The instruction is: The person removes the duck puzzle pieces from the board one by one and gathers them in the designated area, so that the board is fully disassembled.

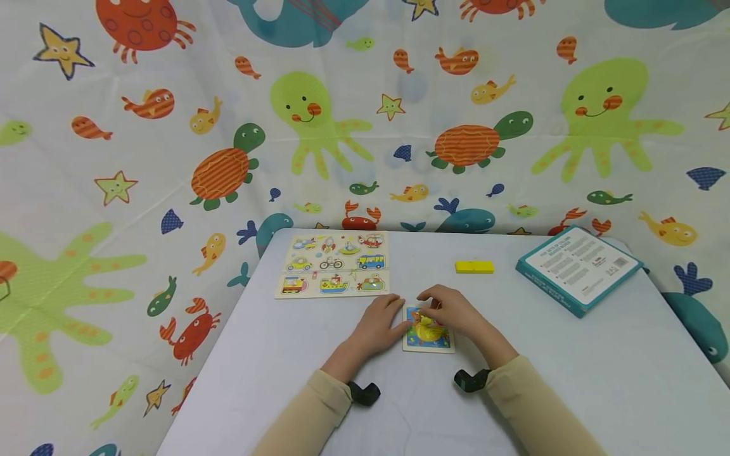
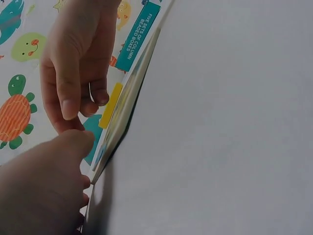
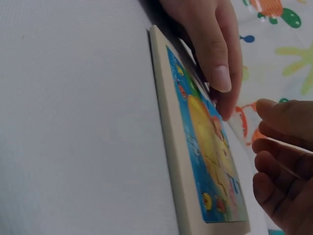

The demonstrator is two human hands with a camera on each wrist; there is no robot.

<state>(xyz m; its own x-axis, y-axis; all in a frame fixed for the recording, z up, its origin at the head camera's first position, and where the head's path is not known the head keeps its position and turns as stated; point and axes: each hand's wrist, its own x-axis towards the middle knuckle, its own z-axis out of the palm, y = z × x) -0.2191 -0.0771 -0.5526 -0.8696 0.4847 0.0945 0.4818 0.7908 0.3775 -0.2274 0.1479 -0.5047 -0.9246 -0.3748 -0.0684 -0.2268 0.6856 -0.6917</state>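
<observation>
A small puzzle board (image 1: pixel 429 334) is printed with a yellow figure on blue within a pale wooden frame. A yellow block (image 1: pixel 474 267) and a teal-edged white box (image 1: pixel 578 268) are seen on the grey table (image 1: pixel 599 380).

head: high, forward-down, far | wrists: table-level, close | shared: small puzzle board (image 1: pixel 428 332)

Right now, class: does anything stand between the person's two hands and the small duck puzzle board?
Nothing visible does. The left hand rests against the left edge of the small duck puzzle board, and the right hand is over its top. The yellow block and the teal box lie farther back on the table.
</observation>
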